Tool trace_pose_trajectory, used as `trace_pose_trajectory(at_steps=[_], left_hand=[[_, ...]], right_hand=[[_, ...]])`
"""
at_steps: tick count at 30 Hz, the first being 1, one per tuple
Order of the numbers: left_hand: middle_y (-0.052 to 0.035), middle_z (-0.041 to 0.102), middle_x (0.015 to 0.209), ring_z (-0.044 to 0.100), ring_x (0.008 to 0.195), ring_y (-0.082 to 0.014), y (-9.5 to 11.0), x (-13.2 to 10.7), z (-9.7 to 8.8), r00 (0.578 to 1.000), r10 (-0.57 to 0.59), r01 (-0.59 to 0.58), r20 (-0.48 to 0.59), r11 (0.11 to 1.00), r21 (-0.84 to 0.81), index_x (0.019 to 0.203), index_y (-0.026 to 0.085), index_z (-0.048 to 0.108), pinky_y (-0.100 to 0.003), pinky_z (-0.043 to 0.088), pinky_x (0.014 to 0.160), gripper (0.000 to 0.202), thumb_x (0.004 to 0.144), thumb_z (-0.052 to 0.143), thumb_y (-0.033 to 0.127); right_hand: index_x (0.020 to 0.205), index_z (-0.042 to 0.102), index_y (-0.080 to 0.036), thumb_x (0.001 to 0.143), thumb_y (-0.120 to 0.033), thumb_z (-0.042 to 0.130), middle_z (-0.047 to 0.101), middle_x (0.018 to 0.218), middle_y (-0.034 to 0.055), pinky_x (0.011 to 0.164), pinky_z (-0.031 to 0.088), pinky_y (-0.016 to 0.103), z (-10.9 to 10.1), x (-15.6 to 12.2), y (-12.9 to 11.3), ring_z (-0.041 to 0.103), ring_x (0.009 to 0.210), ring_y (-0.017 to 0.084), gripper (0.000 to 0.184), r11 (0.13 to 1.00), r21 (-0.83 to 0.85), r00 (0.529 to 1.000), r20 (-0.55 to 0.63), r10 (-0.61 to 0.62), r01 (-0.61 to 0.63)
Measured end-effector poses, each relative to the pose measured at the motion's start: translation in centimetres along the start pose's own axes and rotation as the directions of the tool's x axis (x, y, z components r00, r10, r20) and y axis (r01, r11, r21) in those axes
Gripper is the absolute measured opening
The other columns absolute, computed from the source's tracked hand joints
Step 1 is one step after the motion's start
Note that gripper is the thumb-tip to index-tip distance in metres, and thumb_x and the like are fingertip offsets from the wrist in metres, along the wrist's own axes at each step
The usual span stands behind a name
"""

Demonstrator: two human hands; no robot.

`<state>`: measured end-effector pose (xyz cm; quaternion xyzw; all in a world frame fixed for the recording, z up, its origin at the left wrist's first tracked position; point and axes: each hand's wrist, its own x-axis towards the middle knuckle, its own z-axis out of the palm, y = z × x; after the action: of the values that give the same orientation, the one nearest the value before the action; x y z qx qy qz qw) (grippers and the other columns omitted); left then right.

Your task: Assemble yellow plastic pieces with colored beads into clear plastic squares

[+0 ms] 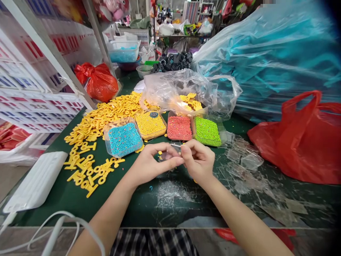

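Note:
My left hand (157, 161) and my right hand (198, 158) meet above the table in front of the bead trays. Between their fingertips shows a small clear plastic piece (174, 145), partly hidden by the fingers. The left thumb and fingers close around its left side, while the right thumb and curled fingers pinch at its right. Just beyond the hands stand clear trays of tiny beads: blue (125, 138), yellow (150, 124), red (179, 128) and green (207, 129). A round dark disc (153, 114) lies on the yellow beads.
Yellow plastic pieces (90, 170) are heaped at left, beside a white power bank (37, 179) with a cable. Clear plastic scraps (247, 167) lie at right near a red bag (301, 142). Behind are a clear bag (183, 87) and a large bag of blue things (271, 64).

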<state>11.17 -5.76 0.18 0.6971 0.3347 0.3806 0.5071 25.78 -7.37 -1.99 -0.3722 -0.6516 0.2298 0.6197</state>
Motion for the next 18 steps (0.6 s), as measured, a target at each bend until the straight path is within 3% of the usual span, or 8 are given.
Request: trace_pose_trajectory(at_steps=[2, 6, 13, 18], left_hand=[[0.004, 0.047, 0.054, 0.04, 0.054, -0.0099, 0.2, -0.1, 0.1, 1.0, -0.012, 0.011, 0.015, 1.0, 0.023, 0.061, 0.017, 0.06, -0.024, 0.035, 0.055, 0.028, 0.078, 0.067, 0.038], [-0.0003, 0.059, 0.063, 0.048, 0.061, -0.0117, 0.3, -0.2, -0.6, 0.997, 0.01, -0.011, 0.077, 1.0, 0.02, 0.066, 0.017, 0.064, -0.025, 0.04, 0.061, 0.027, 0.082, 0.062, 0.038], [0.0023, 0.052, 0.054, 0.042, 0.05, -0.0088, -0.2, 0.1, -1.5, 0.987, -0.118, 0.141, 0.107, 0.961, -0.238, 0.057, 0.017, 0.059, -0.023, 0.035, 0.05, 0.034, 0.068, 0.073, 0.046], [0.0009, 0.056, 0.054, 0.043, 0.048, -0.0091, -0.4, 0.0, -1.6, 0.986, -0.127, 0.152, 0.103, 0.947, -0.284, 0.057, 0.018, 0.063, -0.024, 0.037, 0.049, 0.035, 0.067, 0.074, 0.05]], right_hand=[[0.061, 0.049, -0.02, 0.092, -0.038, 0.052, 0.044, 0.044, -0.0089, 0.034, 0.029, 0.018, 0.1, 0.0, -0.1, 0.034, 0.032, 0.004, 0.036, 1.0, -0.02, 1.0, -0.011, -0.011, 0.01], [0.061, 0.048, -0.021, 0.093, -0.04, 0.05, 0.045, 0.044, -0.0085, 0.034, 0.029, 0.018, 0.1, -0.3, -0.3, 0.036, 0.033, 0.005, 0.037, 0.999, -0.034, 0.999, -0.033, 0.019, -0.02], [0.059, 0.046, -0.022, 0.093, -0.039, 0.051, 0.044, 0.042, -0.0076, 0.033, 0.029, 0.019, 0.2, -0.6, -0.4, 0.036, 0.032, 0.005, 0.038, 0.999, 0.008, 0.992, -0.124, 0.034, -0.033], [0.06, 0.047, -0.022, 0.093, -0.04, 0.051, 0.044, 0.043, -0.0072, 0.033, 0.029, 0.02, 0.2, -0.8, -0.7, 0.036, 0.033, 0.006, 0.038, 0.999, -0.015, 0.989, -0.143, 0.034, -0.036]])
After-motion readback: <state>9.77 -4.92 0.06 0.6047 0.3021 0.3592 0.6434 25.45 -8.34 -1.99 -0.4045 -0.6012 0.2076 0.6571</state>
